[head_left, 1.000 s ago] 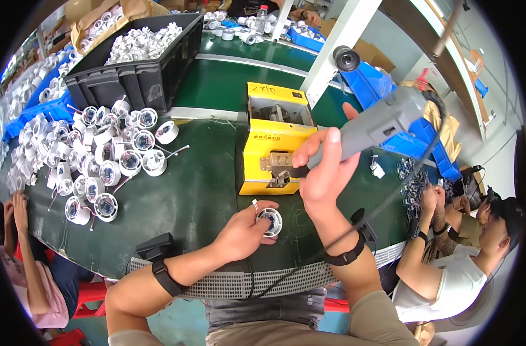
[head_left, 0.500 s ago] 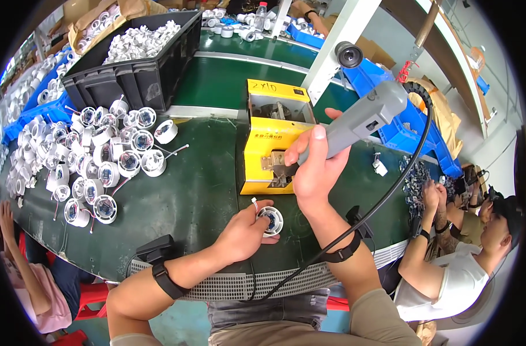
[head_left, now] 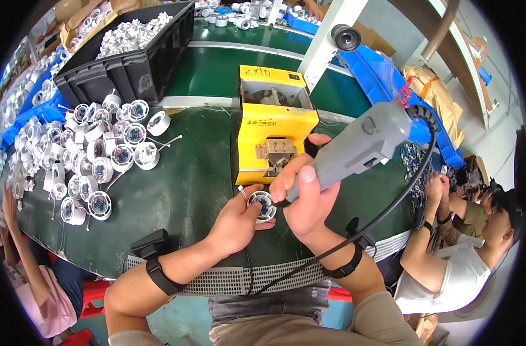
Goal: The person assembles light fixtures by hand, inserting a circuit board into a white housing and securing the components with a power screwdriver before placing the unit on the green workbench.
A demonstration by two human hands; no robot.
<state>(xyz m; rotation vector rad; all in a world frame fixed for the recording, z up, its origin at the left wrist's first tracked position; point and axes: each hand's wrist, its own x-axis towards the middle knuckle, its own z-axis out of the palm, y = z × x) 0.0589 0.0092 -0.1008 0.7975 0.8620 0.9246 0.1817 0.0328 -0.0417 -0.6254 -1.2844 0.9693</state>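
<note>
A round white housing (head_left: pixel 263 206) with a circuit board inside rests in my left hand (head_left: pixel 233 219), fingers curled round its rim, low over the green bench. A short wire with a white plug sticks out by my left fingers. My right hand (head_left: pixel 309 202) grips a grey electric screwdriver (head_left: pixel 355 144), tilted so that its dark nose comes close to the housing's right edge; whether its tip touches, I cannot tell. Just beyond my hands stands a yellow screw feeder (head_left: pixel 274 124) with an open top and a metal outlet at the front.
Many similar white housings (head_left: pixel 96 153) are heaped to the left. Behind them stands a black crate (head_left: pixel 130 72) of small white parts. The screwdriver's black cable (head_left: pixel 384 216) crosses my right forearm. Blue trays (head_left: pixel 390 92) stand at right. A co-worker (head_left: pixel 459 265) sits to the right, another person at far left.
My right hand has brought the screwdriver down and nearer, from the feeder's outlet to the housing. My left hand has shifted slightly left and up, still holding the housing.
</note>
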